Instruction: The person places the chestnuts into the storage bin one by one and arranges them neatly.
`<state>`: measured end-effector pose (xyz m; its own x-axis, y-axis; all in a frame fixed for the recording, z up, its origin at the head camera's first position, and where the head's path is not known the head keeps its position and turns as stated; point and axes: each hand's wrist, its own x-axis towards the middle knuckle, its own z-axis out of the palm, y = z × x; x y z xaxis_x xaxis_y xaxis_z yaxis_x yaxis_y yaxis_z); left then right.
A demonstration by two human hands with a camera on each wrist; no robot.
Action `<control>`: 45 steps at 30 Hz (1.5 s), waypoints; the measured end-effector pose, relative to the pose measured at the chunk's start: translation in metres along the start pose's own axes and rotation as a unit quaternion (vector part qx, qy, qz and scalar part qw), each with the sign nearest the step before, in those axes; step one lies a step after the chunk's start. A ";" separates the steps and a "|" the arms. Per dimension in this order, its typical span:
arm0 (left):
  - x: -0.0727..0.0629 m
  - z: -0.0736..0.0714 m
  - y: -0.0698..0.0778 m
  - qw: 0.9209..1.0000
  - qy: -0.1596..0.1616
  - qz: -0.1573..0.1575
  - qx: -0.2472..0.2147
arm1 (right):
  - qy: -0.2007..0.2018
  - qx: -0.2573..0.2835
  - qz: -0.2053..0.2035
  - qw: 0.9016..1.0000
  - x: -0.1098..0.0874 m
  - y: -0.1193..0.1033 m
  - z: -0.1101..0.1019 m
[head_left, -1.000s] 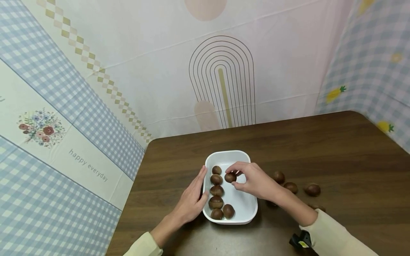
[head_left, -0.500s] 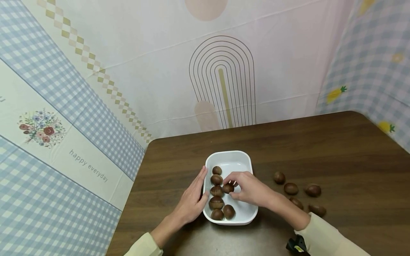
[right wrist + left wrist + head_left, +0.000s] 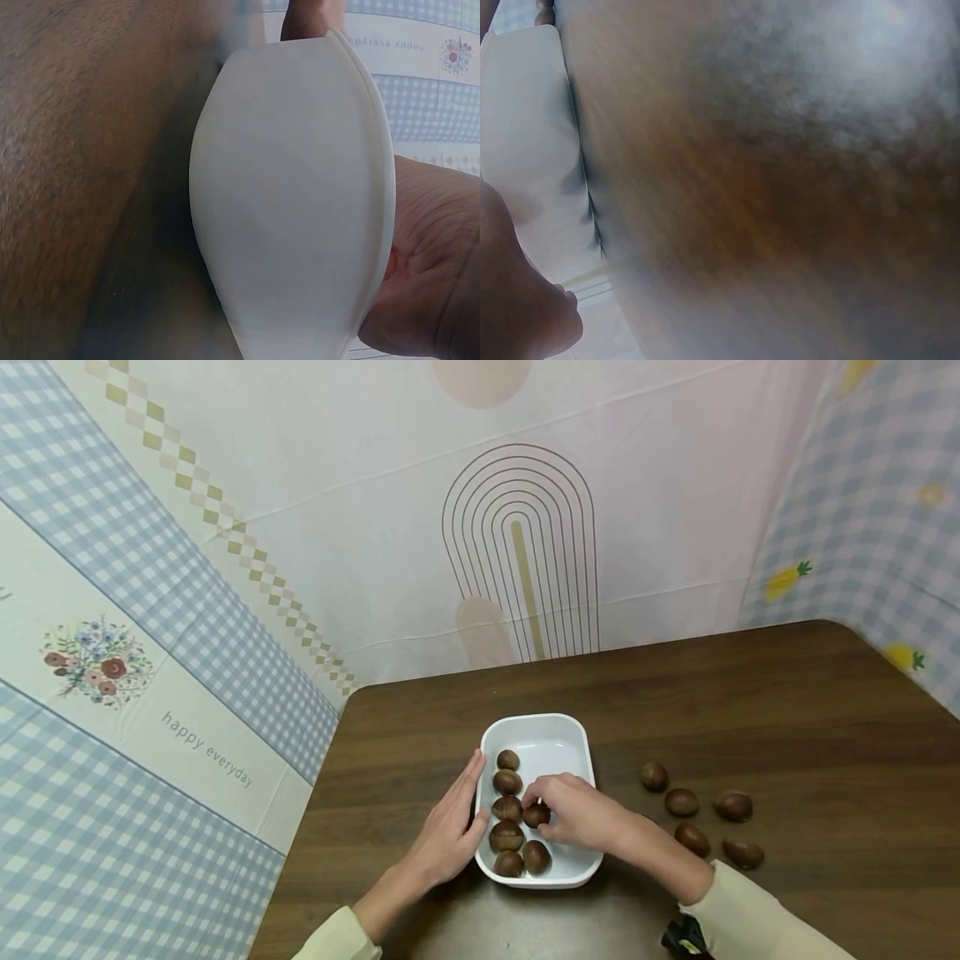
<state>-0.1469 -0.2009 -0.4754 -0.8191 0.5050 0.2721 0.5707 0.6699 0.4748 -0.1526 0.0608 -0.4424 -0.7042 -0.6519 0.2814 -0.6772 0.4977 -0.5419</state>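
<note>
A white rectangular dish (image 3: 558, 747) stands on the table with several brown chestnuts inside, lined up in a column along its left wall. One more chestnut (image 3: 536, 857) lies at the near end beside that column. My right hand (image 3: 581, 814) reaches into the dish and pinches a chestnut (image 3: 536, 815) between thumb and fingers, right next to the column. Against the dish's left side, my left hand (image 3: 447, 827) rests with its fingers straight. In the right wrist view the dish's outer wall (image 3: 292, 180) hides the fingertips of my right hand (image 3: 427, 262).
Several loose chestnuts (image 3: 681, 802) lie on the dark wooden table (image 3: 810, 718) to the right of the dish. Behind the table hangs a printed cloth (image 3: 660, 527); a blue checked one (image 3: 82, 827) is on the left.
My right hand has moved the pinched chestnut toward the near end of the dish and lower, into the spot beside the column. My left hand has stayed in place.
</note>
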 end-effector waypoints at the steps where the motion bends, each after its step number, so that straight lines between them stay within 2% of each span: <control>1: 0.000 0.000 0.000 1.000 0.001 0.001 -0.001 | -0.001 -0.003 -0.001 1.000 0.000 0.000 0.001; 29: 0.000 0.000 0.000 1.000 -0.003 0.003 -0.003 | -0.045 -0.025 0.048 0.998 0.004 -0.006 0.010; 38: -0.001 0.000 0.000 1.000 0.002 0.009 -0.003 | -0.022 0.009 0.017 1.000 0.004 -0.003 0.009; 45: 0.000 0.000 -0.001 1.000 0.003 0.014 -0.002 | 0.010 0.051 0.024 0.998 0.000 -0.004 -0.003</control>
<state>-0.1469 -0.2016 -0.4757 -0.8036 0.5195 0.2904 0.5926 0.6541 0.4701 -0.1502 0.0607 -0.4375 -0.7401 -0.6168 0.2680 -0.6180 0.4665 -0.6328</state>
